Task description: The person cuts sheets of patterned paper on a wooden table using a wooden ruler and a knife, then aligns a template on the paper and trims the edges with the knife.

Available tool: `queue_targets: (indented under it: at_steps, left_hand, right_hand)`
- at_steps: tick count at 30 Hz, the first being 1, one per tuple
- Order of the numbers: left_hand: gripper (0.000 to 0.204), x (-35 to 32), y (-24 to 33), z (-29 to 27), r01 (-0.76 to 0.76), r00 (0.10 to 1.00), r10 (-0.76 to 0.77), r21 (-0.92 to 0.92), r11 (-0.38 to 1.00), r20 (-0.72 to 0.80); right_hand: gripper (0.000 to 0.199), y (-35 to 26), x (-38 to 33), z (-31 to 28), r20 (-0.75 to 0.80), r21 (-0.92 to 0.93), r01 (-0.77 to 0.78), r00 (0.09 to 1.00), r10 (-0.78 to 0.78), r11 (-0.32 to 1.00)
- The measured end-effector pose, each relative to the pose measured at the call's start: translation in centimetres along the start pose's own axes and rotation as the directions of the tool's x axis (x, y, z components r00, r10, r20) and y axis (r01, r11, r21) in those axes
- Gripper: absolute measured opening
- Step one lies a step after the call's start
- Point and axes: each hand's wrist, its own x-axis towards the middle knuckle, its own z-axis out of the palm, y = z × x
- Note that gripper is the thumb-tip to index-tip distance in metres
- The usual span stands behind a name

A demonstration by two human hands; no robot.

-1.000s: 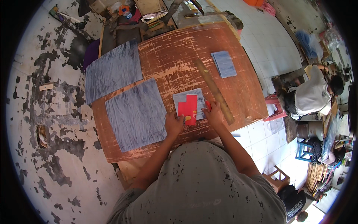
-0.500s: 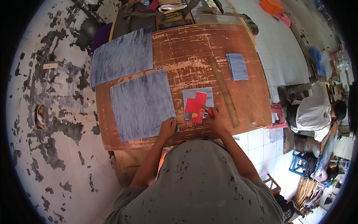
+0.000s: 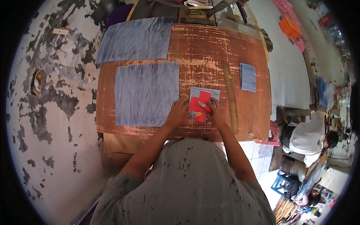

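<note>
A red cut-out piece (image 3: 199, 105) lies on a small blue-grey fabric piece (image 3: 204, 92) near the front edge of a worn brown wooden table (image 3: 210, 52). My left hand (image 3: 178, 112) presses down at the left edge of the red piece. My right hand (image 3: 215, 114) rests on its right side, fingers bent; a small yellow thing (image 3: 198, 113) shows between the hands, and whether the right hand grips it is unclear.
Two large blue-grey fabric sheets (image 3: 148, 93) (image 3: 137, 39) lie on the table's left. A wooden ruler (image 3: 230, 97) and a small blue fabric piece (image 3: 248, 77) lie right. A person in white (image 3: 309, 137) sits at right. Clutter stands beyond the far edge.
The view has shifted closer to the table. Both hands stay on the red piece; the left hand has moved right onto its edge.
</note>
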Motion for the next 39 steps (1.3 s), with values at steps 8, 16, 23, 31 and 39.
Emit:
queue_targets:
  at_steps: [8,16,23,31,39]
  left_hand:
    - [0.045,0.5,-1.7,1.0,-0.052,0.997,0.050,0.027,0.998,0.065]
    - [0.045,0.8,-2.7,0.7,-0.041,0.995,0.043,-0.030,0.999,0.085]
    - [0.042,1.0,-2.6,0.2,-0.043,0.995,0.046,-0.032,0.999,0.087]
    - [0.046,1.0,-3.3,0.4,0.000,0.992,0.010,-0.081,0.997,0.125]
    - [0.046,0.9,-3.5,0.5,0.019,0.990,-0.007,-0.083,0.996,0.144]
  right_hand:
    - [0.052,0.0,1.4,-0.6,0.081,-0.055,-0.007,0.997,0.012,0.998]
    - [0.052,-0.3,1.3,-0.9,0.125,-0.020,-0.100,0.987,0.101,0.995]
    - [0.054,-0.5,1.4,-1.1,0.114,0.002,-0.095,0.989,0.095,0.995]
    - [0.053,-0.5,1.5,-1.2,0.090,0.023,-0.084,0.993,0.081,0.996]
    - [0.053,-0.9,1.5,-1.3,0.101,0.005,-0.104,0.989,0.103,0.995]
